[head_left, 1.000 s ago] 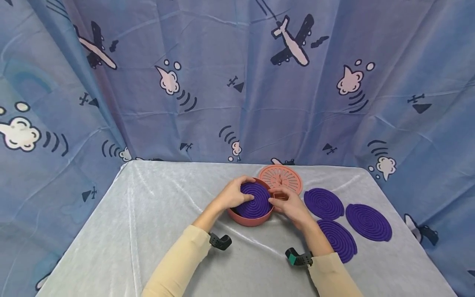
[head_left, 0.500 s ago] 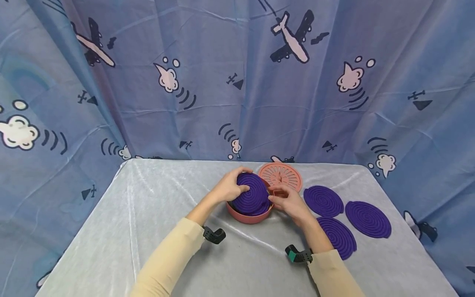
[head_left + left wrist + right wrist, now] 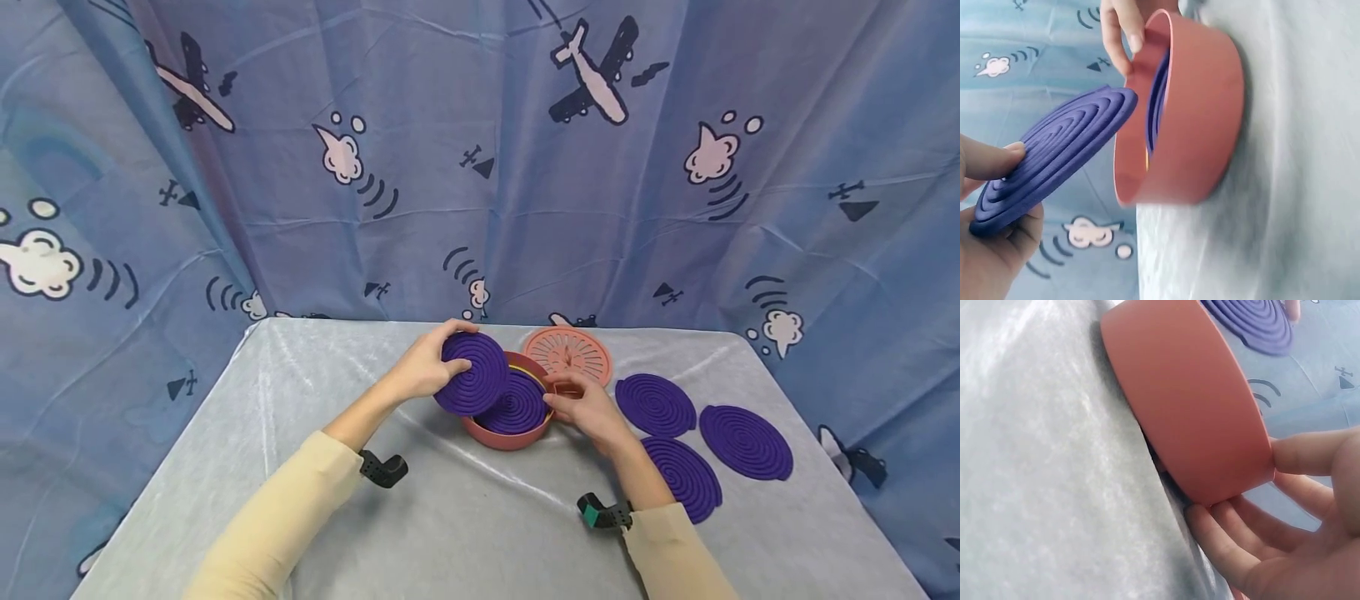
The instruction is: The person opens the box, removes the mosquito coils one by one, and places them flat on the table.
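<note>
My left hand (image 3: 423, 367) pinches a purple mosquito coil (image 3: 474, 375), thumb on its spiral face and fingers behind. It is tilted above the left side of a round orange mosquito coil holder (image 3: 501, 440), apart from it in the left wrist view. Another purple coil (image 3: 513, 404) lies inside the holder, with a thin yellow edge showing beside it. My right hand (image 3: 588, 412) grips the holder's right side; in the right wrist view the thumb is at its rim and the fingers (image 3: 1229, 540) touch its lower wall.
Behind the holder lies its slotted orange lid (image 3: 567, 357). Three more coils lie flat to the right: one farther back (image 3: 655, 406), one at the far right (image 3: 745, 443) and one near my right forearm (image 3: 686, 479). A patterned curtain (image 3: 480, 167) surrounds the white-covered table (image 3: 360, 533).
My left hand has lifted the coil out of the holder and carried it left, uncovering the coil beneath. My right hand has stayed at the holder.
</note>
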The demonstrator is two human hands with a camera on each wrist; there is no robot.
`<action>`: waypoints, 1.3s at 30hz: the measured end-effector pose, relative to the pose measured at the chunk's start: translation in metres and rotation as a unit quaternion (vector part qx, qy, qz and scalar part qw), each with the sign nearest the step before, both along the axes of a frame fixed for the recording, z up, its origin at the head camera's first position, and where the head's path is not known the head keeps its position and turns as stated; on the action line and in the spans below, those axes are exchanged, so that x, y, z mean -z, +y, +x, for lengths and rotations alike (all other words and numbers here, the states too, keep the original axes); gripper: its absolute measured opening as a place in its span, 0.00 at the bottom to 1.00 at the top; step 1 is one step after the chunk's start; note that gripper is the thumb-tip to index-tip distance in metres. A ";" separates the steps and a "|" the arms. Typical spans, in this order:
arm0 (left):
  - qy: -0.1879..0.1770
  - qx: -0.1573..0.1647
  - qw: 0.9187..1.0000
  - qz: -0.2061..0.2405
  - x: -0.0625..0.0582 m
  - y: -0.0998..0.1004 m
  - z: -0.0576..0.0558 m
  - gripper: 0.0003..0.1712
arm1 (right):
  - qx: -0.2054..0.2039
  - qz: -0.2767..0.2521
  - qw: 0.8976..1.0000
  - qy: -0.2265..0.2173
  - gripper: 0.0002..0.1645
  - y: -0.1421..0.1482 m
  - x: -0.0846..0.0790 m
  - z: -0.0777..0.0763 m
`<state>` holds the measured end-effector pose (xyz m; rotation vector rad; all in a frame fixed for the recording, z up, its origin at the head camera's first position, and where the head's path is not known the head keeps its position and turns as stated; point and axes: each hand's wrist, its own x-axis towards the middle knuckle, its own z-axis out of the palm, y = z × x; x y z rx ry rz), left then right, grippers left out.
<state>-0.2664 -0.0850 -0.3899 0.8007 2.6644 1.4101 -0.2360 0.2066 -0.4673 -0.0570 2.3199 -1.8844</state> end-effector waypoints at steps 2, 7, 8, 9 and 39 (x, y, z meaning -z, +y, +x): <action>0.001 -0.008 1.000 -0.001 -0.002 -0.010 0.001 0.28 | -0.001 -0.001 1.000 0.000 0.25 0.000 -0.001 0.000; 0.007 -0.042 0.999 -0.004 -0.001 -0.037 0.002 0.28 | 0.000 0.002 1.000 -0.004 0.25 0.000 -0.002 0.001; 0.010 -0.050 0.999 -0.003 0.001 -0.043 0.001 0.28 | 0.000 0.002 1.000 -0.005 0.25 0.000 -0.002 0.001; 0.010 -0.059 0.998 -0.002 0.002 -0.050 0.001 0.28 | 0.001 0.003 1.000 -0.005 0.25 0.000 -0.002 0.001; -0.142 -0.287 0.942 0.100 0.086 -0.185 0.004 0.34 | -0.002 0.003 1.000 0.006 0.26 0.001 -0.003 0.004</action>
